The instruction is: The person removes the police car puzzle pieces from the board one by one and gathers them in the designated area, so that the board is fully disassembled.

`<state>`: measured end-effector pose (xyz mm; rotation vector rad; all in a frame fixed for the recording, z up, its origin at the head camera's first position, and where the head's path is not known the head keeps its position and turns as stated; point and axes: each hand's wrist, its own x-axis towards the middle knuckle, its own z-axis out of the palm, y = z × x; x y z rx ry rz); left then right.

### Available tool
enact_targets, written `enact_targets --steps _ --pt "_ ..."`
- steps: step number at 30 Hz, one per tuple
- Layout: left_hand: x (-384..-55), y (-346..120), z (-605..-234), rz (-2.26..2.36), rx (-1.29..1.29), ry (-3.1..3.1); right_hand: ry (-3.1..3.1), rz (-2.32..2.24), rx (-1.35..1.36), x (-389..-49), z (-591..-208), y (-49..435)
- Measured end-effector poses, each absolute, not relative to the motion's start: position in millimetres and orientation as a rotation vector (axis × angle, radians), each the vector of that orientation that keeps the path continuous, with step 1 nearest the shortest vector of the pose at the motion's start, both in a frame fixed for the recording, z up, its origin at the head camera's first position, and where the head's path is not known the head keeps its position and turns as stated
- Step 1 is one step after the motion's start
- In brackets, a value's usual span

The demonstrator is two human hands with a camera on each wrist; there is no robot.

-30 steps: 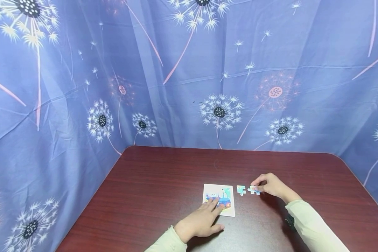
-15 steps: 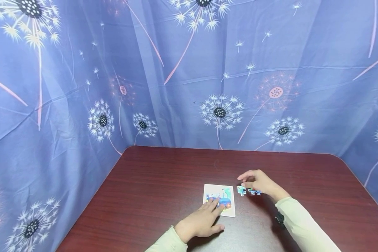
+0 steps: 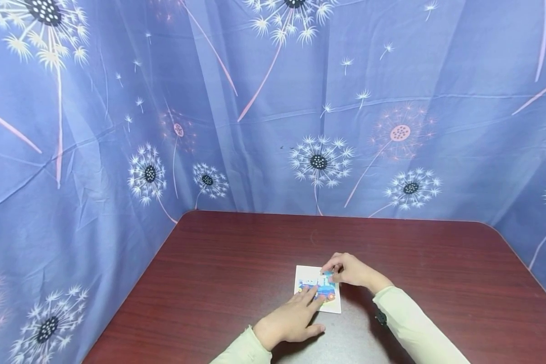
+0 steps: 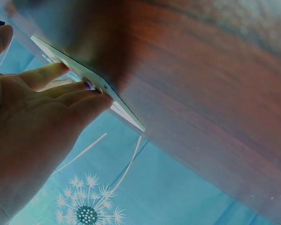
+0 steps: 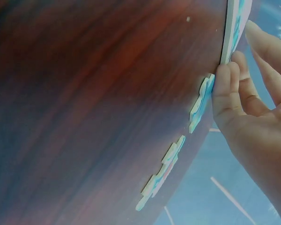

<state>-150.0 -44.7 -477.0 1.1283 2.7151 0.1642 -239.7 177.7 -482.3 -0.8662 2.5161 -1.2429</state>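
A square jigsaw puzzle (image 3: 303,272) with a blue vehicle picture and white border lies flat on the table. My left hand (image 3: 287,318) rests on its lower part, fingers extended and fingertips on the picture. At the puzzle's upper right corner, my right hand (image 3: 357,272) pinches a teal corner puzzle piece (image 3: 328,275) between thumb and fingers. Two loose puzzle pieces show in the right wrist view: a teal one (image 5: 202,104) close to the fingers, and a longer one (image 5: 163,172) farther off. In the head view both are hidden by the right hand.
The dark red wooden table (image 3: 227,263) has rounded far corners. Blue curtains (image 3: 264,167) with a dandelion print hang along its far and left sides. A small black device (image 3: 380,317) sits under the right wrist.
My right hand has let go of a puzzle piece on the right, moved left past the loose pieces and taken hold of the corner piece. The left hand has stayed put.
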Motion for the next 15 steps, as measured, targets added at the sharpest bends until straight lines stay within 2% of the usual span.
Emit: enact_targets --steps 15 --pt "-150.5 -43.5 -477.6 0.148 1.113 2.707 2.603 -1.115 -0.892 -234.9 -481.5 172.5"
